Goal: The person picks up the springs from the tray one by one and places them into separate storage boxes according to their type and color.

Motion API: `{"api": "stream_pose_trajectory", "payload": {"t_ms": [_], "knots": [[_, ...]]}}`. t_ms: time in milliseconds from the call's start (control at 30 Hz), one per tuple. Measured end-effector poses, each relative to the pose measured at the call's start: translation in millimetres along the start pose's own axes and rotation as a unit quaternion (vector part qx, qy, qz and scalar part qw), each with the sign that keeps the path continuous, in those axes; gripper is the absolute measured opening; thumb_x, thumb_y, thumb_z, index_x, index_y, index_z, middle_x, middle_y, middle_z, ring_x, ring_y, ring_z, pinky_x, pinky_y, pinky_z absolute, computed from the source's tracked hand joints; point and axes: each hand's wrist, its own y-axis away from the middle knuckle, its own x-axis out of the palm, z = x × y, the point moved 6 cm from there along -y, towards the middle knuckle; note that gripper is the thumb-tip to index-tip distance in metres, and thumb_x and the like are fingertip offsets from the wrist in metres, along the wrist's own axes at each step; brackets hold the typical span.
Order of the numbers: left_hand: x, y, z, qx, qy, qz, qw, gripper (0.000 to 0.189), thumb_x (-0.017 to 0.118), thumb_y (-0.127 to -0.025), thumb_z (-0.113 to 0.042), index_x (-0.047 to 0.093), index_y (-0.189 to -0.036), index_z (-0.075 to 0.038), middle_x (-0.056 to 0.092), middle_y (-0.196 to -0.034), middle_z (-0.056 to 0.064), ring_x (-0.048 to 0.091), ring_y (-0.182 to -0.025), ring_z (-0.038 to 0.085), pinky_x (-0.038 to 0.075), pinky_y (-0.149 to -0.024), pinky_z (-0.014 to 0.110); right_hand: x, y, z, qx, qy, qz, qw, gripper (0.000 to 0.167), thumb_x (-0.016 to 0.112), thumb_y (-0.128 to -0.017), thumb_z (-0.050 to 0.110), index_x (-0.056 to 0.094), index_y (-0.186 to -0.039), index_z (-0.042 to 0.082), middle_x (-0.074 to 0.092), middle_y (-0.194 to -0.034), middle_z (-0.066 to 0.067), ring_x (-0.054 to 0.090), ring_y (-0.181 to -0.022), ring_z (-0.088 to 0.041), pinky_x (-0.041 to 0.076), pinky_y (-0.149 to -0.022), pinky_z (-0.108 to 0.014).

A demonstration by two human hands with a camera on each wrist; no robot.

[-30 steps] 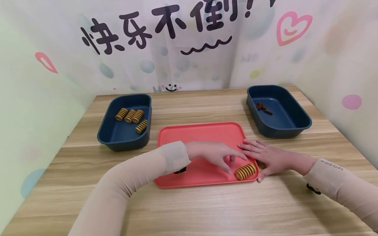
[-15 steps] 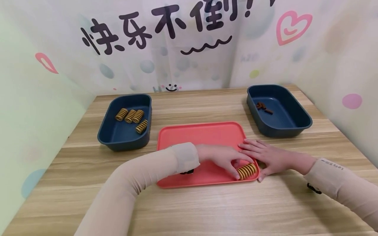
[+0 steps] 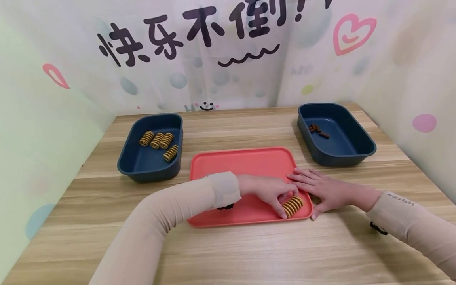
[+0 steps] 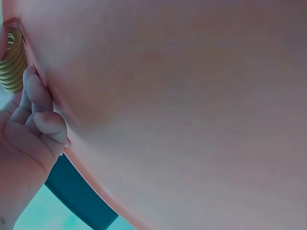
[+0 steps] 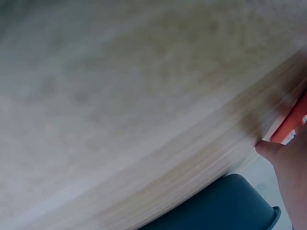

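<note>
A gold-coloured coil spring (image 3: 293, 206) lies at the near right corner of the red tray (image 3: 246, 160). My left hand (image 3: 272, 192) pinches it, the thumb at its near left side and the fingers curled over its far end. In the left wrist view the spring (image 4: 13, 64) shows partly at the left edge, with curled fingers (image 4: 38, 93) close to it. My right hand (image 3: 329, 191) rests at the tray's right edge, fingers spread and straight on the rim, thumb by the corner. In the right wrist view only the thumb side of this hand (image 5: 290, 165) shows.
A blue bin (image 3: 149, 174) at the back left holds several gold springs (image 3: 156, 140). Another blue bin (image 3: 342, 160) at the back right holds several small brown springs (image 3: 318, 130). Both stand on the wooden table (image 3: 249, 253), before a printed curtain (image 3: 231, 87).
My left hand has moved right to the spring and taken hold of it. The spring has shifted slightly left and turned a little. My right hand stays in place.
</note>
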Motion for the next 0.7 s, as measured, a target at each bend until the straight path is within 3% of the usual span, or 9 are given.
{"api": "stream_pose_trajectory", "payload": {"t_ms": [133, 367, 567, 700], "knots": [[0.7, 1.5, 1.6, -0.001, 0.006, 0.007, 1.0, 0.059, 0.073, -0.077, -0.033, 0.042, -0.121, -0.009, 0.051, -0.073, -0.004, 0.05, -0.067, 0.004, 0.037, -0.068, 0.01, 0.4, -0.6, 0.6, -0.008, 0.013, -0.003, 0.9999, 0.094, 0.061, -0.071, 0.065, 0.033, -0.142, 0.009, 0.024, -0.149, -0.009, 0.013, -0.135, -0.032, 0.02, -0.103, -0.053], [1.8, 6.2, 1.6, -0.004, 0.013, 0.021, 0.9997, 0.06, 0.071, -0.079, -0.031, 0.039, -0.126, -0.011, 0.052, -0.079, -0.004, 0.05, -0.072, 0.004, 0.039, -0.069, 0.012, 0.4, -0.6, 0.1, -0.011, 0.02, -0.006, 0.9997, 0.094, 0.06, -0.071, 0.065, 0.032, -0.142, 0.011, 0.025, -0.149, -0.008, 0.015, -0.135, -0.032, 0.02, -0.102, -0.052], [-0.1, 9.3, 1.0, 0.004, -0.001, 0.015, 0.9999, 0.051, 0.072, -0.078, -0.03, 0.045, -0.118, -0.013, 0.053, -0.076, -0.004, 0.051, -0.07, 0.004, 0.039, -0.068, 0.012, 0.8, -0.8, -1.0, 0.002, 0.009, 0.007, 0.9999, 0.095, 0.06, -0.07, 0.066, 0.031, -0.143, 0.013, 0.023, -0.15, -0.006, 0.013, -0.136, -0.031, 0.018, -0.103, -0.053], [-2.9, 11.8, 3.4, 0.0, -0.013, 0.01, 0.9999, 0.051, 0.074, -0.077, -0.032, 0.048, -0.117, -0.013, 0.054, -0.075, -0.005, 0.051, -0.07, 0.004, 0.039, -0.068, 0.012, 0.2, 0.1, -0.9, -0.006, 0.007, 0.0, 1.0, 0.095, 0.061, -0.07, 0.065, 0.032, -0.143, 0.012, 0.023, -0.149, -0.007, 0.013, -0.136, -0.032, 0.006, -0.111, -0.04]]}}
